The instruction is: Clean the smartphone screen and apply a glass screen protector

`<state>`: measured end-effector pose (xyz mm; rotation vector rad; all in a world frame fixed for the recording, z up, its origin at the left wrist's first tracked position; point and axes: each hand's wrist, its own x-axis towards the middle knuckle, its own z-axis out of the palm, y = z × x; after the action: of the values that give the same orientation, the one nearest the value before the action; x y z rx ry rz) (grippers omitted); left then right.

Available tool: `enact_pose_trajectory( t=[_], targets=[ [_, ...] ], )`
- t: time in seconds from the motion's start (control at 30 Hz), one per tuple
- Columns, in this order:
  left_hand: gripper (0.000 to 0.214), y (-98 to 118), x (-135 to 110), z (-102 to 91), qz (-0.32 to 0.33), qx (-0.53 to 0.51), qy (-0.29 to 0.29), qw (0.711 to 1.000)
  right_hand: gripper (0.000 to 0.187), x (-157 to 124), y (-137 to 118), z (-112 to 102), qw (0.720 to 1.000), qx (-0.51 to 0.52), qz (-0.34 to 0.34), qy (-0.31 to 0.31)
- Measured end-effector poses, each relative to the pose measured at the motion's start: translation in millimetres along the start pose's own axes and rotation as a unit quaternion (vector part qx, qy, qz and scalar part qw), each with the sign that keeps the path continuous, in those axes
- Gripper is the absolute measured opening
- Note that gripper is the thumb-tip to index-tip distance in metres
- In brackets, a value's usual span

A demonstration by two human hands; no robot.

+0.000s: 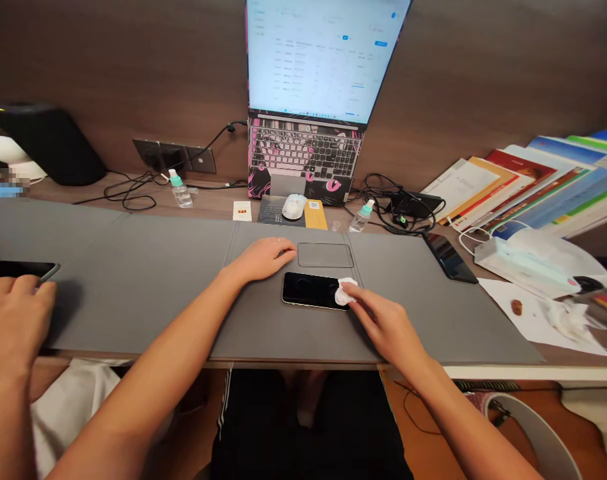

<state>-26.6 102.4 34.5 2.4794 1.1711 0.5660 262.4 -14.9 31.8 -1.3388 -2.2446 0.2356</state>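
Pinching a crumpled white tissue [344, 293] in the right fingers [359, 293], smack on the right end of a smartphone [309, 290] lying face-up on the grey desk mat [273, 333]. Also resting the left fingers [282, 245] there, kinda loose, not gripping, just beside a black-rimmed screen protector [326, 255]

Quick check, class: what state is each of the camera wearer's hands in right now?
Left hand: open, resting on the grey mat, nothing visibly held.
Right hand: closed on a white wad at the right end of the black phone.
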Motion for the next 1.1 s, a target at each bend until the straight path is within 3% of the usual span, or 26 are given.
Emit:
enact_pose_trajectory(
  t=[0.13,0.33,0.53,0.73,0.9,1.1],
  targets=[
    [0.034,0,-1,0.0,-0.006,-0.003,-0.006,1.000,0.027,15,1,5,1.000,0.012,-0.022,-0.010],
    [0.036,2,1,0.8,0.008,-0.003,-0.006,1.000,0.024,11,2,-5,0.996,-0.006,-0.038,-0.077],
    [0.042,0,2,3.6,0.004,-0.008,-0.024,1.000,0.026,40,6,1,0.995,-0.031,-0.020,-0.087],
    [0.042,-1,2,1.0,-0.001,-0.010,-0.010,1.000,0.022,27,-3,-7,0.991,-0.006,-0.033,-0.127],
    [0.042,-1,2,1.5,0.000,-0.004,-0.014,1.000,0.019,37,3,-4,0.995,-0.005,-0.016,-0.103],
    [0.042,-2,2,2.3,0.007,-0.008,-0.011,1.000,0.020,50,9,-1,0.991,0.001,-0.035,-0.126]
  ],
)
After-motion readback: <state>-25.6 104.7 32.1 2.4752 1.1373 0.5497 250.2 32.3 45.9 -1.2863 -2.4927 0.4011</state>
